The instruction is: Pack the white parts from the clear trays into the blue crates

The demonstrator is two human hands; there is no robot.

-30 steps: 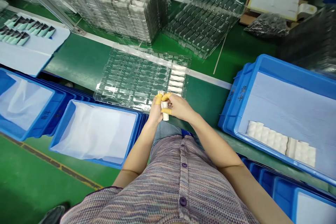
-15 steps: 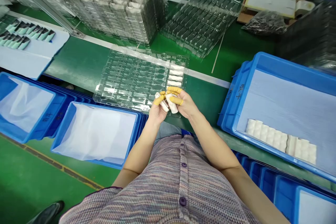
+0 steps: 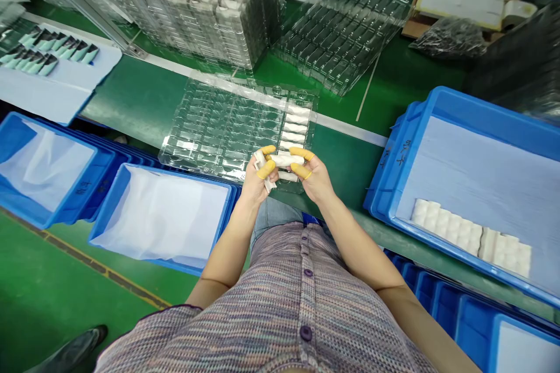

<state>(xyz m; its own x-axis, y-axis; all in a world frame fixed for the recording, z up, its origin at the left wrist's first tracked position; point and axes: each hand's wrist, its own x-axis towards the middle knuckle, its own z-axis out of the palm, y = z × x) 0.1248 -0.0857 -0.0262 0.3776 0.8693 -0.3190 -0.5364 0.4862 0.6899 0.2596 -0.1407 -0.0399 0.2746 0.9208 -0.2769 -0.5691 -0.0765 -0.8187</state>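
Big swing from a moment ago: white roll [image 3: 286, 159] turned from near-upright to lying crosswise, hands a bit further apart. Long axis now running left to right, roughly level, held up between both hands, right over the near end of a clear plastic blister tray [image 3: 219, 134]. Right hand [image 3: 314, 179] with grip closed on the roll's right end, thumb and forefinger in yellow finger cots [image 3: 300, 171]. Left hand [image 3: 255, 183] with grip closed too, same cots, around a crumpled white strip [image 3: 262, 169], roll's left end right up against it. Hard to make out whether strip and roll are joined, fingers in the way.

In the tray, a column of white rolls [image 3: 295, 128] lying crosswise along the right side, lowest ones partly behind the hands. On the right, a big blue bin [image 3: 481, 106] lined with pale blue sheet, rows of white blocks [image 3: 470, 239] along its near wall. On the left, stacked blue bins [image 3: 184, 176] lined with white plastic. Further up the green tabletop [image 3: 131, 90], tall stacks of clear trays [image 3: 196, 11], corners cut off by the frame.
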